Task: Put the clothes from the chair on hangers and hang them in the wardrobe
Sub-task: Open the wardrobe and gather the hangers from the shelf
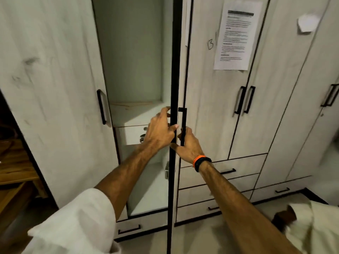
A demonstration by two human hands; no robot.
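White sleeve (77, 222) at 7 o'clock; L hand (159, 132) gripped door edge (173, 70), R hand (189, 143) curled on handle (183, 125), prob. swinging wardrobe (132, 61) wide for hanging.

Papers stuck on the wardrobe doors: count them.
2. A printed sheet on the door right of the open one; a small white note farther right. More may lie out of view.

Whitewashed woodgrain wardrobe (55, 88) — black handle (183, 125); orange-black wristband (201, 161).
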